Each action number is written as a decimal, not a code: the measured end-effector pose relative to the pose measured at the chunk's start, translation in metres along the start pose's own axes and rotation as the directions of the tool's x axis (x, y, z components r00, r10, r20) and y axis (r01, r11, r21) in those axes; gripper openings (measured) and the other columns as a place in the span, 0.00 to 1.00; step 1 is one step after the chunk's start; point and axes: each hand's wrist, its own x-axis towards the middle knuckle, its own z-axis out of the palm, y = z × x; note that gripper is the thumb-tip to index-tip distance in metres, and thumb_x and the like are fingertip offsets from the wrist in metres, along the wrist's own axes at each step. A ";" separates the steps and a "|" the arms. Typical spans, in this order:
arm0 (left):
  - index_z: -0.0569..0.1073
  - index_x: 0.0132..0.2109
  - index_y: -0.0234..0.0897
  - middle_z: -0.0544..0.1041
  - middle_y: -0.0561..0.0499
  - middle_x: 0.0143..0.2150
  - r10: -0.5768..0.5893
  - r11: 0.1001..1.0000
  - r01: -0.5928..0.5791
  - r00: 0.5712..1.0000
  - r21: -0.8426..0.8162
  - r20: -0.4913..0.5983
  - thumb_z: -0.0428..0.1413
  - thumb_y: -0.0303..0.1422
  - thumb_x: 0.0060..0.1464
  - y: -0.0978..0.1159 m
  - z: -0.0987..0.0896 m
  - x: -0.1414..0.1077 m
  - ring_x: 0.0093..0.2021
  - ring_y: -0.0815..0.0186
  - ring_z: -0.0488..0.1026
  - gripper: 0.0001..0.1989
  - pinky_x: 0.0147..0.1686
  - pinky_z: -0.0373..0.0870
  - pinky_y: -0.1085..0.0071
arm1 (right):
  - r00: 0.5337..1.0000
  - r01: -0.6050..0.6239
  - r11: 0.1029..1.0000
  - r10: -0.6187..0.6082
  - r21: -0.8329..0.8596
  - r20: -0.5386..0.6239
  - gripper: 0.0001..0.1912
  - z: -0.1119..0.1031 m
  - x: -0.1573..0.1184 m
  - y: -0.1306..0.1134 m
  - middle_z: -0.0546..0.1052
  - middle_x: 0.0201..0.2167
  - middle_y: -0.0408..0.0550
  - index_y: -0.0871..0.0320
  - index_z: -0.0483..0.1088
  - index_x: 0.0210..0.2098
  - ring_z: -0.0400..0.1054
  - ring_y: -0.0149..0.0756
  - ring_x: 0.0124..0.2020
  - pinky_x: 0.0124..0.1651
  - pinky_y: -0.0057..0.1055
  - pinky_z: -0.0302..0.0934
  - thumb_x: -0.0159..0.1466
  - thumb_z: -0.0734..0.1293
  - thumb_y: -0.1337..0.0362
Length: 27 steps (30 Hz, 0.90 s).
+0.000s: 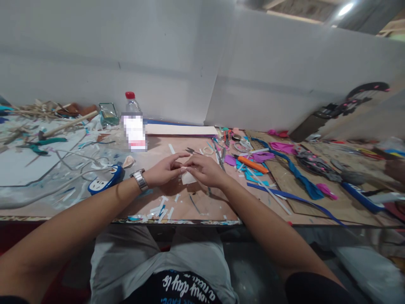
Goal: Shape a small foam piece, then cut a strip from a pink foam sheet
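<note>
Over the middle of the table, my left hand and my right hand meet at their fingertips. Between them is a small whitish square piece, pinched by the fingers of both hands at its upper edge. The rest of it hangs toward me. A metal watch is on my left wrist. Just beyond my hands lie small dark-tipped scissors and a roll of tape.
Blue power strips lie at left and right, with white cables at left. A red-capped bottle stands behind. An orange cutter, coloured scraps, and a blue ribbon lie at right. Green-handled pliers are at far left.
</note>
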 end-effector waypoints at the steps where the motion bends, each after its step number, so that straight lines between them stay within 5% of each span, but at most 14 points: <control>1: 0.57 0.69 0.38 0.79 0.44 0.42 0.006 1.000 -0.006 1.000 -0.011 0.004 0.59 0.42 0.60 0.000 0.000 0.000 0.30 0.71 0.70 0.35 0.30 0.63 0.74 | 1.000 0.001 1.000 -0.001 -0.002 0.000 0.09 0.000 0.000 0.001 0.80 0.37 0.50 0.57 0.76 0.40 0.73 0.40 0.41 0.48 0.38 0.64 0.70 0.64 0.63; 9: 0.58 0.69 0.38 0.80 0.42 0.44 0.052 0.996 -0.049 0.998 0.071 -0.040 0.58 0.42 0.62 0.002 -0.003 0.000 0.36 0.65 0.74 0.34 0.37 0.66 0.70 | 0.997 -0.027 1.000 0.028 0.015 -0.069 0.06 0.000 0.000 0.002 0.82 0.38 0.48 0.56 0.75 0.41 0.74 0.38 0.39 0.43 0.34 0.64 0.68 0.67 0.62; 15: 0.61 0.68 0.39 0.75 0.36 0.59 0.076 0.997 -0.076 0.997 -0.017 -0.008 0.60 0.39 0.60 -0.004 -0.001 0.002 0.52 0.57 0.75 0.33 0.50 0.69 0.62 | 0.998 -0.021 1.000 0.021 -0.002 -0.065 0.06 0.002 -0.001 0.001 0.82 0.37 0.48 0.55 0.76 0.40 0.75 0.39 0.40 0.45 0.36 0.64 0.68 0.67 0.63; 27: 0.57 0.71 0.38 0.75 0.35 0.59 0.007 0.995 -0.009 1.000 -0.101 -0.027 0.61 0.36 0.59 0.000 -0.003 0.001 0.52 0.56 0.76 0.36 0.49 0.68 0.63 | 0.998 0.011 1.000 -0.012 -0.017 -0.063 0.06 0.001 -0.001 0.004 0.82 0.38 0.47 0.55 0.75 0.43 0.74 0.39 0.41 0.45 0.34 0.63 0.68 0.68 0.65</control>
